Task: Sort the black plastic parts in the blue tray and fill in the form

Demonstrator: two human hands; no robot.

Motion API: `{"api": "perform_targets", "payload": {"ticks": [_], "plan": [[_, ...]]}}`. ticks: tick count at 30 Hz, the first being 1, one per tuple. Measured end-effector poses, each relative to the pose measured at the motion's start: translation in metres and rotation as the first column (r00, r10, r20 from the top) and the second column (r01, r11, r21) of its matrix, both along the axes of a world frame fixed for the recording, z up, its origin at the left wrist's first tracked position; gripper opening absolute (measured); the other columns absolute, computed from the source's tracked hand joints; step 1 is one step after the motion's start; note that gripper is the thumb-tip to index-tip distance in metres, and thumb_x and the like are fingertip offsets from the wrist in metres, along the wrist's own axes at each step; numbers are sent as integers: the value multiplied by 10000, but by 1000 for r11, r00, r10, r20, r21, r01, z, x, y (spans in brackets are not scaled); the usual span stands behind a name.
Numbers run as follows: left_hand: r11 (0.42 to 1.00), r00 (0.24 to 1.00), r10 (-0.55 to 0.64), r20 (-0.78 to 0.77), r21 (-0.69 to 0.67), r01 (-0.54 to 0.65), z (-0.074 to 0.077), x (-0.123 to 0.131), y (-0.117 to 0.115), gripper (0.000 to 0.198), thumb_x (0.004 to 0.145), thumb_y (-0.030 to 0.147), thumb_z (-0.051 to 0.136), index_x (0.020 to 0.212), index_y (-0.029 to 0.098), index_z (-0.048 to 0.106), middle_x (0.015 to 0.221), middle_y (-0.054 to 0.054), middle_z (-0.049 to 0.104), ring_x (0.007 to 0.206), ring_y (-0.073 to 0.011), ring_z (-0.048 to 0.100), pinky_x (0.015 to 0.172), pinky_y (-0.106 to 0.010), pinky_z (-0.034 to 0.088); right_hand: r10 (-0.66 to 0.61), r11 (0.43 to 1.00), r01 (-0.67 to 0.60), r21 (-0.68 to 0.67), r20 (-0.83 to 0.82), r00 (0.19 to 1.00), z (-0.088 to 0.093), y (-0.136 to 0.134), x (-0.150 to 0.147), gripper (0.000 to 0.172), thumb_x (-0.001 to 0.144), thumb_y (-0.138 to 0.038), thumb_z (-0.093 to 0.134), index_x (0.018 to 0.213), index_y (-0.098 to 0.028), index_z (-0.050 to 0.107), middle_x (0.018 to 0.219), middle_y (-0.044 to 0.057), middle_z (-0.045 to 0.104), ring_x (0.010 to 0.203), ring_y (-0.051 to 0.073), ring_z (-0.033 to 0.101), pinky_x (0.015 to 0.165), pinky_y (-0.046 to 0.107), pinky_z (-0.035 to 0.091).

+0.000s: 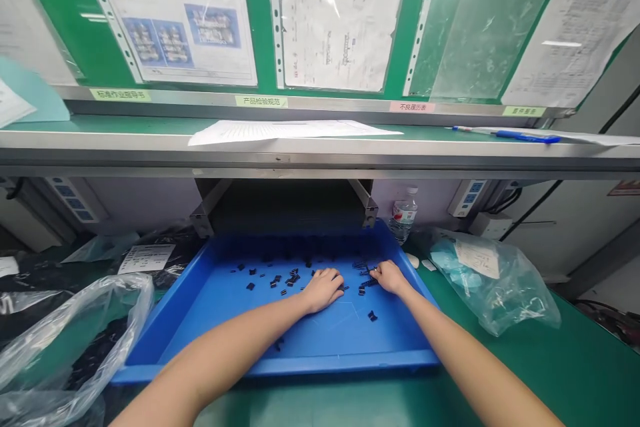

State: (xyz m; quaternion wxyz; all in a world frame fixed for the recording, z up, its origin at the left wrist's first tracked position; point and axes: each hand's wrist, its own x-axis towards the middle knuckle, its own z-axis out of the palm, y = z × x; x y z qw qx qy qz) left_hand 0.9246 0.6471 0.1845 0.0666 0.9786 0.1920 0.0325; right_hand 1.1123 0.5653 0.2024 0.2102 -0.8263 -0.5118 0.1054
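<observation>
Small black plastic parts (293, 277) lie scattered over the floor of a wide blue tray (200, 320). My left hand (324, 289) rests palm down in the middle of the tray, its fingers slightly bent and lying over the tray floor among the parts. Near the right wall, my right hand (389, 277) has its thumb and fingers pinched together at a black part (369, 282); the fingertips partly hide it. A single black part (373, 315) lies closer to the front, between both forearms. Another is half hidden beside my left forearm.
Behind the tray is a dark chute (287, 207) under a shelf with papers (295, 131) and a blue pen (527, 137). A water bottle (403, 216) and a clear bag (493, 277) stand to the right. Plastic bags (75, 340) with black contents crowd the left.
</observation>
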Motion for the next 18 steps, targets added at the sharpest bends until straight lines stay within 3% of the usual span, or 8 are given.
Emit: {"api": "perform_targets", "payload": {"ticks": [7,10,12,15,17,18], "plan": [[997,994,4,-113,-77,-13,25,-78,3,320,798,127,490,1112,186,506,1235,-137,454,1163,-292,417,953,-464,352,-42,985,90,148,-300,953,-4,-28,-5,398,729,-499,579,539,-172,457,427,-39,402,410,101,394,438,239,347],[969,987,147,65,-211,-131,40,-114,-10,405,802,135,472,1200,200,438,1338,-141,357,1256,-279,319,1024,-476,280,-11,954,137,266,-428,904,11,-40,-11,443,666,-522,580,471,-199,347,432,-38,363,444,110,429,479,244,407],[872,903,323,284,-460,-168,52,-139,-27,408,813,215,478,1214,191,408,1322,-150,370,1230,-262,359,1013,-457,310,61,926,132,354,-486,872,28,-45,-30,419,649,-532,554,496,-205,340,484,-35,377,504,115,466,573,252,464],[592,734,509,451,-802,82,69,-175,-63,675,726,449,608,1283,226,297,1326,-159,361,1169,-270,430,898,-426,437,261,885,5,466,-503,824,52,-49,-99,313,644,-493,547,608,-194,463,596,-11,482,597,138,518,669,273,488],[440,637,590,497,-859,263,76,-197,-92,812,651,532,661,1304,260,264,1333,-149,367,1163,-278,439,849,-409,473,498,799,-216,562,-416,761,60,-55,-170,235,709,-406,522,731,-174,554,691,29,561,651,167,544,672,302,486],[405,566,654,501,-865,297,76,-209,-106,791,646,543,662,1290,259,301,1310,-141,406,1147,-278,456,832,-399,482,603,714,-310,628,-325,729,60,-59,-208,191,750,-349,498,748,-171,567,728,43,575,691,176,549,691,310,481]]}}
